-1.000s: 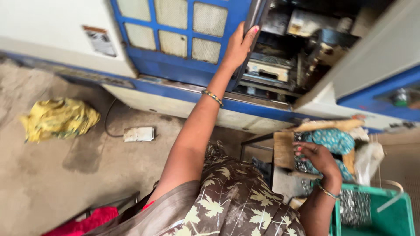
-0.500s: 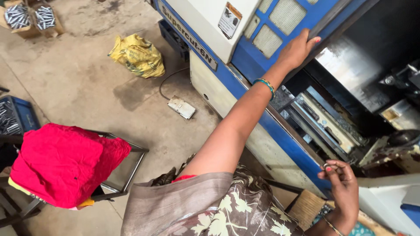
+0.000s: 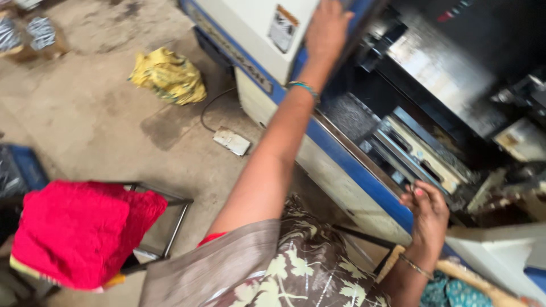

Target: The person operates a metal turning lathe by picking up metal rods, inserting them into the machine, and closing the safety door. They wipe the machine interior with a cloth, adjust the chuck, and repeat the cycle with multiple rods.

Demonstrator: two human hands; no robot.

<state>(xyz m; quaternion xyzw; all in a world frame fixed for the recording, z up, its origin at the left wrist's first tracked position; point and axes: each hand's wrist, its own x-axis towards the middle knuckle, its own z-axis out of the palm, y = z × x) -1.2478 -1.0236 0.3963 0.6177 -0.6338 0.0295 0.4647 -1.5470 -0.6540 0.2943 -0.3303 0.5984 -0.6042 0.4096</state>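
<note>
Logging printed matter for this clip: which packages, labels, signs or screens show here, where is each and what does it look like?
Sticker label: on the machine's white door panel, beside the left hand; small rectangle, white and dark with an orange top strip.
Patterned packages: on the floor, top left corner; black-and-white wrapping, blurred.
Yellow bag: on the floor near the machine; crumpled.
No screens visible.

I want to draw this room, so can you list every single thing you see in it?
Machine: one, white and blue, open on the right.
Sticker: one, pale, on the machine's white door.
Crumpled bag: one, yellow, on the floor by the machine.
Small box on a cord: one, white, on the floor.
Cloth: one, red, over a metal stool at lower left.
Crate: one, blue, at the left edge.
Left hand: on the machine's door edge; green bangle at the wrist.
Right hand: fingers curled, by the machine's opening; contents unclear.
</note>
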